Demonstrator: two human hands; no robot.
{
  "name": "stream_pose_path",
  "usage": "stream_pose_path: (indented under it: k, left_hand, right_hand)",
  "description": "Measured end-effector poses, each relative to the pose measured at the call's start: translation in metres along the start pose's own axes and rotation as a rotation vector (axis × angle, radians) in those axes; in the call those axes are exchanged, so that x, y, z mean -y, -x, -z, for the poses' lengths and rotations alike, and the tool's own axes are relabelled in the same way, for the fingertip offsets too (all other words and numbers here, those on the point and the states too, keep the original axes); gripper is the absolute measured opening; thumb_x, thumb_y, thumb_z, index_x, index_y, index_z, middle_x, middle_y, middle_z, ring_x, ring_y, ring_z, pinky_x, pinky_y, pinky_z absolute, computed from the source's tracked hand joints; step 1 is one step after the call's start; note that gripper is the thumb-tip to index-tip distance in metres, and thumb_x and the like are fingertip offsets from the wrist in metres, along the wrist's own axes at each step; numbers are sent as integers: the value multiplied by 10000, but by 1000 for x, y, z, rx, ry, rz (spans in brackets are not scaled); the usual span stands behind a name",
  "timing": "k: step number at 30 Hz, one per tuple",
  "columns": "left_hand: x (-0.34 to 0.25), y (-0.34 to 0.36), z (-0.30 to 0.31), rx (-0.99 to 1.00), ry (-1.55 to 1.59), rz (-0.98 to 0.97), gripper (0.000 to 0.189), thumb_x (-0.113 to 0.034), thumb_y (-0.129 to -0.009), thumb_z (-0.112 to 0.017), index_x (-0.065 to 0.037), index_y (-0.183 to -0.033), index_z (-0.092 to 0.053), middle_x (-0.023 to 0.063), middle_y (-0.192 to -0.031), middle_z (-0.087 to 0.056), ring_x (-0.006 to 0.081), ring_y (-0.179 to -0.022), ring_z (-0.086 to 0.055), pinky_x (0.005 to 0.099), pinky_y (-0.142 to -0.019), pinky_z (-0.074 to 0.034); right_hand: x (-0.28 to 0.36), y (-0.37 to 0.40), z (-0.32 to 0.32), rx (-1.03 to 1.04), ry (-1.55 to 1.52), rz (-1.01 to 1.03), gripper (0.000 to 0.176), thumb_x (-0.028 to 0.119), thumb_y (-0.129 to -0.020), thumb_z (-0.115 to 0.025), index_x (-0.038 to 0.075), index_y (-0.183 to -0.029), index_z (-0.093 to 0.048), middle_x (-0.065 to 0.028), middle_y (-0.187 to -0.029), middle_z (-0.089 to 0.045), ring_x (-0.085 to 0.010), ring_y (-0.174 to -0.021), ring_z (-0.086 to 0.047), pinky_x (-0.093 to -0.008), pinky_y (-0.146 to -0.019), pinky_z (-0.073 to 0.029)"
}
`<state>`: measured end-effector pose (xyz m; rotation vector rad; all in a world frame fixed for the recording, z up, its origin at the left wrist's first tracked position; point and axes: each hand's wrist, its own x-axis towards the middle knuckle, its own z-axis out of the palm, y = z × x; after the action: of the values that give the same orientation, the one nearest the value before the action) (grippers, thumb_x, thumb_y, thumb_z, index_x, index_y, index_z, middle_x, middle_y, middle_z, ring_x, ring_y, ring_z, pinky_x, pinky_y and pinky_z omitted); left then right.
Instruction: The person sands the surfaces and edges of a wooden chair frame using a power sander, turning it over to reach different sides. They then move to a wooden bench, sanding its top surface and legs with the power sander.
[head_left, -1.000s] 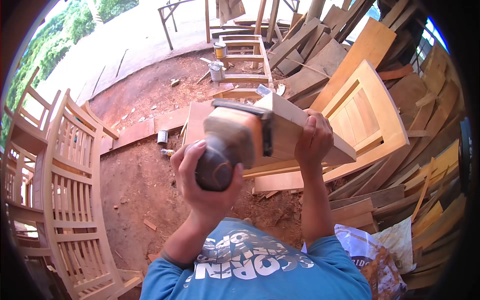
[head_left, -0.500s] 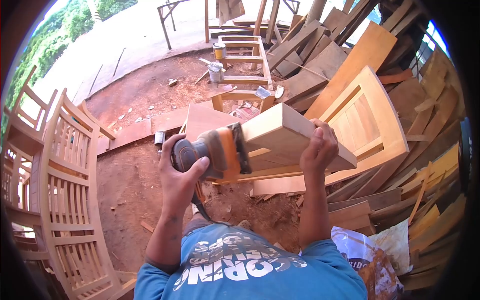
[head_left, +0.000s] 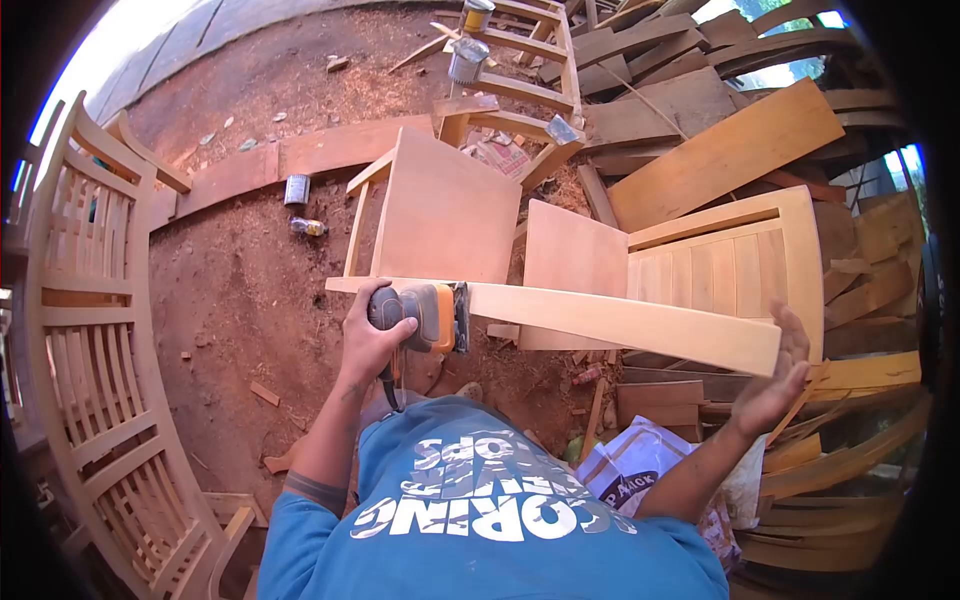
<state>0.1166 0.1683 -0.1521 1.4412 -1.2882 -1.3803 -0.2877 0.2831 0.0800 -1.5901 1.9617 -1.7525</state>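
Observation:
My left hand (head_left: 368,335) is closed round the body of an orange and grey power sander (head_left: 428,318), with its flat black pad facing right. The pad edge is right at a long, slightly curved pale wooden rail (head_left: 620,318) of a chair. At the rail's right end, my right hand (head_left: 775,375) has its fingers apart, with the palm side close against the end face. Behind the rail are a smooth wooden seat panel (head_left: 455,210), a second flat panel (head_left: 575,270) and a slatted wooden backrest (head_left: 710,270). A cord hangs below the sander.
A slatted wooden chair back (head_left: 105,350) stands on the left. Two cans, one upright (head_left: 297,190) and one lying (head_left: 309,228), are on the dirt floor. Stacked boards (head_left: 730,150) fill the right side. A white and purple bag (head_left: 630,460) lies by my right arm.
The wooden piece has swung from a raised, tilted position to lie lengthwise across in front of me. My right hand has moved right and opened from its grip. The view tips further down.

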Motion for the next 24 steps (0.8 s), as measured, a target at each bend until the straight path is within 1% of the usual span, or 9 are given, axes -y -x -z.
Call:
stream_pose_path:
  k: [3,7,11,13,15,17,19,21,24]
  left_hand:
    - [28,-27,23,38,-90,67,716,-197,-688,-818,-98,-1344,-549,117,-1103,-646,224,-1016,-644,366,-927,-528]
    - [79,-71,52,107,-150,124,728,-263,-639,-836,-114,-1307,-589,172,-1103,-695,301,-1035,-692,401,-946,-543]
    - [95,-112,62,118,-182,221,712,-290,-633,-828,-97,-1277,-591,192,-1080,-704,323,-993,-705,409,-899,-561]
    - [79,-116,56,144,-185,163,666,-271,-657,-817,-84,-1254,-589,183,-1064,-684,321,-996,-690,406,-904,-553]
    - [49,-108,44,191,-197,37,635,-248,-673,-824,-70,-1236,-590,165,-1076,-667,294,-1002,-676,397,-908,-541]
    - [12,-95,30,210,-197,-134,636,-241,-672,-835,-66,-1227,-579,170,-1088,-633,316,-1009,-659,405,-899,-540]
    - [-25,-77,14,277,-94,-175,685,-261,-660,-868,-99,-1259,-579,188,-1114,-593,375,-990,-649,457,-880,-545]
    - [-55,-61,3,314,-65,-243,729,-279,-629,-911,-123,-1260,-583,178,-1117,-577,384,-985,-636,465,-857,-546]
    - [-64,-53,1,336,-152,-192,712,-206,-640,-911,-93,-1251,-563,160,-1113,-596,333,-1002,-657,413,-872,-555]
  right_hand:
    - [23,-13,3,117,-12,15,718,535,-1048,-258,-56,-1351,-531,-247,-1307,-599,-349,-1293,-536,-465,-1156,-338]
    - [46,-18,-3,230,247,-180,674,510,-1053,-289,-60,-1292,-556,-216,-1216,-630,-308,-1172,-593,-426,-1070,-416]
    - [56,-22,2,305,441,-206,577,441,-1048,-350,-59,-1208,-589,-178,-1113,-641,-262,-1059,-597,-391,-978,-438]
    - [61,-24,-4,334,464,-213,530,406,-1042,-376,-57,-1173,-599,-168,-1075,-641,-250,-1022,-592,-378,-946,-438]
    - [64,-23,-7,305,477,-235,465,360,-1028,-410,-48,-1147,-598,-164,-1043,-631,-247,-1007,-582,-383,-949,-433]
    - [64,-22,0,318,469,-238,451,350,-1023,-415,-45,-1142,-598,-166,-1037,-629,-249,-1008,-579,-387,-954,-430]
    - [64,-21,6,335,448,-228,438,330,-1028,-406,-45,-1168,-585,-170,-1063,-625,-258,-1033,-576,-413,-1001,-417]
    - [65,-19,7,332,437,-214,429,324,-1027,-409,-43,-1170,-579,-171,-1049,-617,-263,-1024,-567,-433,-1008,-411]
    - [61,-16,12,296,366,-227,426,335,-1019,-420,-37,-1167,-564,-167,-989,-584,-265,-979,-532,-468,-989,-398]
